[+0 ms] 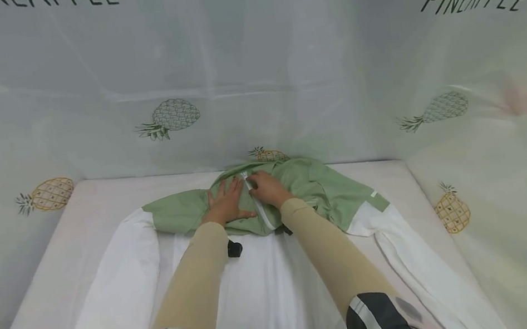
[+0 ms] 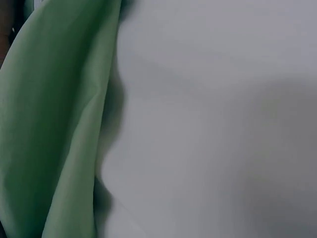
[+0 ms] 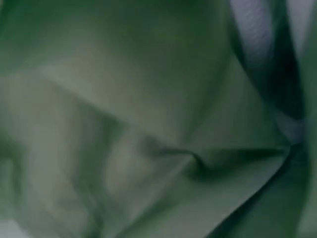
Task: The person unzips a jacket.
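Observation:
A green and white zip-up jacket (image 1: 327,183) lies spread out, its green upper part bunched at the back and its white sleeves reaching forward on both sides. My left hand (image 1: 224,203) rests on the green cloth, fingers spread, just left of the white zipper (image 1: 262,209). On the zipper's other side, my right hand (image 1: 269,189) has curled fingers and pinches the jacket by the zipper's upper end. Green cloth (image 2: 54,119) fills the left of the left wrist view. The right wrist view shows creased green cloth (image 3: 148,109); neither wrist view clearly shows a hand.
A pale, flat surface (image 1: 101,196) bears the jacket. Behind it and at the sides hangs a whitish curtain (image 1: 283,88) printed with pineapples. A small black object (image 1: 234,249) shows beside the left wrist.

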Available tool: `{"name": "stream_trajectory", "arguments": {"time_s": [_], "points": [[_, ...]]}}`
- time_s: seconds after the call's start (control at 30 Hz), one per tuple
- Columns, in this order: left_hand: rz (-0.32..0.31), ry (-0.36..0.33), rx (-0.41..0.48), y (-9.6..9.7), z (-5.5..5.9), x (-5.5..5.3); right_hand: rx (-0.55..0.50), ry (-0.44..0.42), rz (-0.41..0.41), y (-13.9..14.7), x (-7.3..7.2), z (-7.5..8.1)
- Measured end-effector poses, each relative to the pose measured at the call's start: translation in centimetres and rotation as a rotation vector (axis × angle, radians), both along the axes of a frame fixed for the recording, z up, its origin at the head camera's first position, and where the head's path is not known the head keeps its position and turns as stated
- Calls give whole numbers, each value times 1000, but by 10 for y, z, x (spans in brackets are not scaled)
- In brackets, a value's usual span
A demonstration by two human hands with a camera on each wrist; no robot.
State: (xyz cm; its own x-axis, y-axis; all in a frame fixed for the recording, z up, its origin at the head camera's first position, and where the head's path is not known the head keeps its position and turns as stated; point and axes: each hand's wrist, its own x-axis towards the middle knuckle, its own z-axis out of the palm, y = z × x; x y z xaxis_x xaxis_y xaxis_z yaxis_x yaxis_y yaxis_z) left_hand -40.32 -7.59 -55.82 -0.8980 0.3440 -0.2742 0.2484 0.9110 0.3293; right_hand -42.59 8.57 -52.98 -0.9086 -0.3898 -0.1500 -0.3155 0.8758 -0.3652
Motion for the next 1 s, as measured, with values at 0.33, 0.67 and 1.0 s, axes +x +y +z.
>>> {"name": "stream_trajectory", "arguments": {"time_s": [0.33, 0.67, 1.0], "points": [[-14, -4, -7, 2, -1, -3, 34, -77, -32, -2, -7, 12], [-8, -12, -14, 5, 0, 1, 18, -167, -37, -3, -12, 17], [-2, -14, -25, -1, 2, 4, 61, -331, 112, -2, -34, 24]]}}
